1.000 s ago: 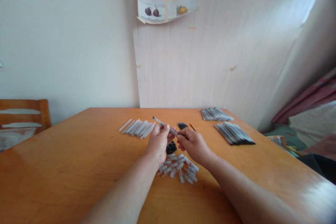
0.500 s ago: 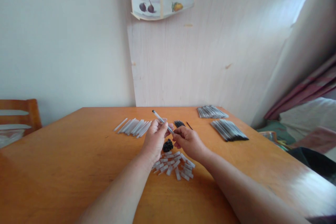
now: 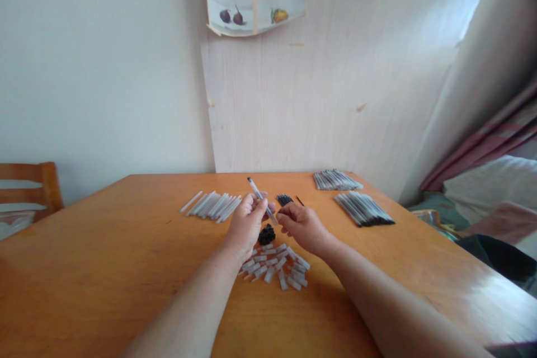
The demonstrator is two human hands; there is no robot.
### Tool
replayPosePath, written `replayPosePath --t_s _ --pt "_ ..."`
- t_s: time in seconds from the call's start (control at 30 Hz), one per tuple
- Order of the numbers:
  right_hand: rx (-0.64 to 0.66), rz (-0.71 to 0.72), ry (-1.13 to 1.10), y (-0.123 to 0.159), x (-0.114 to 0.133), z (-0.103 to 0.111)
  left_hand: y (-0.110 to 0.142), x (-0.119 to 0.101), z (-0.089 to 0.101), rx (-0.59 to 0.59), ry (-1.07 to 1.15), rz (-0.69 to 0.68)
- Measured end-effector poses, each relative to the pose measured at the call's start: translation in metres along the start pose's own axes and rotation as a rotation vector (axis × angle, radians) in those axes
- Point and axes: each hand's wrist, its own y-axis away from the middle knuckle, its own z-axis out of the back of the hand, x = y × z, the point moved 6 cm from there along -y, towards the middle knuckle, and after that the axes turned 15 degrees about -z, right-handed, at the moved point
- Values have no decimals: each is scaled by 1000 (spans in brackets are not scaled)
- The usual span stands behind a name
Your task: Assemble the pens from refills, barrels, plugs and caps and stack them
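Observation:
Above the middle of the table, my left hand (image 3: 246, 221) is closed around a slim translucent pen (image 3: 254, 187). The pen slants, its black-tipped end up and to the left. At its lower end is my right hand (image 3: 304, 227), thumb and fingers pinched together; whether they hold a small part there I cannot make out. Just below the hands lies a heap of small black pieces (image 3: 267, 235). Nearer to me, several frosted pen caps (image 3: 272, 264) are scattered. Beyond my left hand, clear pen barrels (image 3: 212, 205) lie side by side.
Thin dark sticks, like refills (image 3: 284, 200), lie behind my hands, with a single one (image 3: 300, 201) beside them. Two bundles of pens, a near one (image 3: 364, 210) and a far one (image 3: 337, 180), are at the right. A wooden chair (image 3: 50, 187) stands left of the table (image 3: 126, 268).
The pen has shifted and tilts more steeply in my left hand. My right fingertips have drawn slightly away from its lower end. The whole view has shifted slightly.

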Motion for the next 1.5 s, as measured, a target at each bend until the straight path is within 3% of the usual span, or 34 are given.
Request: replayPosePath --t_s 0.4,0.63,0.77,0.9,1.03,1.27,1.37,1.5 --pt "-134 -14 -252 3 15 33 -4 3 0 200 -403 -194" --pt "-149 40 -306 4 18 35 -3 -1 -5 412 -774 -398" --pt "-187 49 -230 3 17 37 -1 -5 -8 475 -955 -503" --pt "-217 31 -37 1 13 40 -1 -11 -7 466 -1106 -535" --pt "-147 -28 125 -3 5 38 -1 -16 -4 450 -1223 -544" --pt "-25 -54 120 -2 1 33 -1 -16 -2 402 -1249 -648" --pt "-97 -72 122 -1 5 41 -4 -20 4 271 -1265 -698" --pt "-310 -82 179 2 11 64 -11 -24 19 122 -1269 -690"
